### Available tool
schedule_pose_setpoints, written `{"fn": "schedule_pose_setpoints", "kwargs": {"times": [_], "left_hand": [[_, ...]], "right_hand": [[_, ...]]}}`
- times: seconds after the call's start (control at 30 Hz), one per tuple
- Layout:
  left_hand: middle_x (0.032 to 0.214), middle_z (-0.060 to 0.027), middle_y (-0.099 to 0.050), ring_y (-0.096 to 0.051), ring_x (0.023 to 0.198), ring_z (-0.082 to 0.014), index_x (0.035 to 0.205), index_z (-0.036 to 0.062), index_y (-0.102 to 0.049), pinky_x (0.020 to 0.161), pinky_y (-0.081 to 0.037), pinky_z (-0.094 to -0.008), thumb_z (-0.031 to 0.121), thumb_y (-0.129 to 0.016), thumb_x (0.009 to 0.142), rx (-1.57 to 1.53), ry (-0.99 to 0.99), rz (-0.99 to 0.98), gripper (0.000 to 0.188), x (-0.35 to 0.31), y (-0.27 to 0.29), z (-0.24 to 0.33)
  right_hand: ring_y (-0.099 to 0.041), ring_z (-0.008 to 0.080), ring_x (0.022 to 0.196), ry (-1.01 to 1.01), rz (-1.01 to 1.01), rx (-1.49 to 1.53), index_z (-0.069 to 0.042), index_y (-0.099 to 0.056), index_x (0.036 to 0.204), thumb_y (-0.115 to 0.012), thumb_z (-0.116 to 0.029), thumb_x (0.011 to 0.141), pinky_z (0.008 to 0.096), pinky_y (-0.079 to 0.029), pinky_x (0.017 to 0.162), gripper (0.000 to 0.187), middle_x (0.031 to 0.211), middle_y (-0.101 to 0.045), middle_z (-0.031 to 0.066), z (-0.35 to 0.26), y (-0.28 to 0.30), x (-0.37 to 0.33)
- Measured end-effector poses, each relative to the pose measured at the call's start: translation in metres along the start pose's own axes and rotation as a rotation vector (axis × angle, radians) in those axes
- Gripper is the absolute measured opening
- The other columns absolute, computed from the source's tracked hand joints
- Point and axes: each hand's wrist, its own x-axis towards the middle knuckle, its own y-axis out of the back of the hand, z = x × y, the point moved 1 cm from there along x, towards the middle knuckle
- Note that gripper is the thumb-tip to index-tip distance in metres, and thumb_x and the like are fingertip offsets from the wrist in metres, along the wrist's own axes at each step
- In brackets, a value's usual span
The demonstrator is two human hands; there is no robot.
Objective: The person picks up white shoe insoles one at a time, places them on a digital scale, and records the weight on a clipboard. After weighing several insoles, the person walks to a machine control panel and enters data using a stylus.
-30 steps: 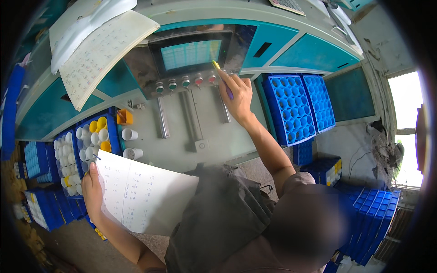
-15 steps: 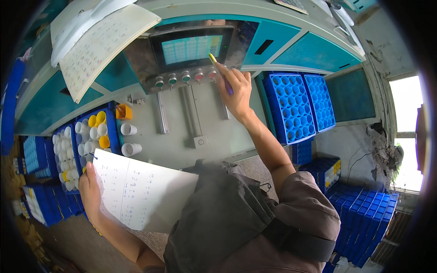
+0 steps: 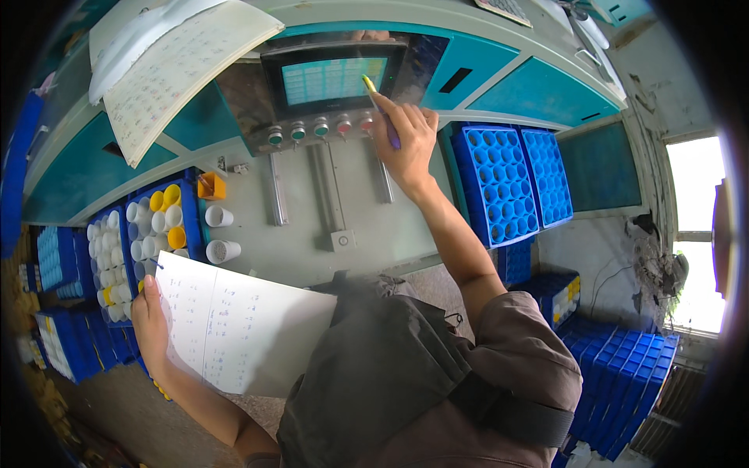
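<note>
My left hand grips the left edge of a white sheet of paper covered with handwritten columns, its thumb on top. My right hand is closed round a purple pen with a yellow-green end. That end lies over the right part of a lit touchscreen on a dark control panel; whether it touches the glass I cannot tell. Below the screen runs a row of green and red knobs. Beneath my right hand is a pale worktop with metal rails.
White cups stand beside an orange box. Blue crates with white and yellow cups are at the left, blue trays of round holes at the right. An open notebook overhangs the far left; stacked blue crates stand lower right.
The pen's end has shifted slightly up and right over the screen with my right hand. The paper and my left hand have moved a little left and up.
</note>
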Motion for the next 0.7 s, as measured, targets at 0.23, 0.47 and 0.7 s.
{"fn": "schedule_pose_setpoints", "kwargs": {"times": [0.23, 0.47, 0.7], "left_hand": [[0.089, -0.0232, -0.068, -0.060, 0.081, -0.0310, 0.100, -0.0075, -0.067, 0.082, -0.048, -0.0415, 0.057, -0.037, 0.110, 0.020, -0.003, -0.011, 0.072, 0.0016, 0.0013, 0.0019], [0.090, -0.0230, -0.069, -0.063, 0.084, -0.0310, 0.100, -0.0072, -0.068, 0.084, -0.049, -0.0402, 0.056, -0.037, 0.111, 0.068, 0.017, -0.019, 0.071, 0.0029, 0.0021, 0.0044], [0.088, -0.0218, -0.069, -0.061, 0.080, -0.0295, 0.100, -0.0073, -0.068, 0.081, -0.049, -0.0392, 0.055, -0.037, 0.111, 0.042, -0.005, -0.025, 0.071, 0.0013, 0.0020, 0.0006]], "right_hand": [[-0.059, 0.0211, 0.072, -0.038, 0.013, 0.004, -0.008, -0.075, 0.114, -0.073, -0.006, 0.089, 0.0356, -0.037, 0.078, 0.025, 0.077, -0.063, 0.0061, 0.0081, 0.0057, -0.0058], [-0.059, 0.0209, 0.072, -0.054, -0.004, 0.018, -0.008, -0.075, 0.114, -0.074, -0.008, 0.090, 0.0354, -0.037, 0.078, 0.025, 0.077, -0.063, 0.0060, 0.0075, 0.0071, -0.0080], [-0.059, 0.0210, 0.072, -0.069, -0.018, 0.027, -0.007, -0.075, 0.115, -0.074, -0.007, 0.089, 0.0354, -0.038, 0.079, 0.025, 0.077, -0.064, 0.0060, 0.0075, 0.0066, -0.0097]]}}
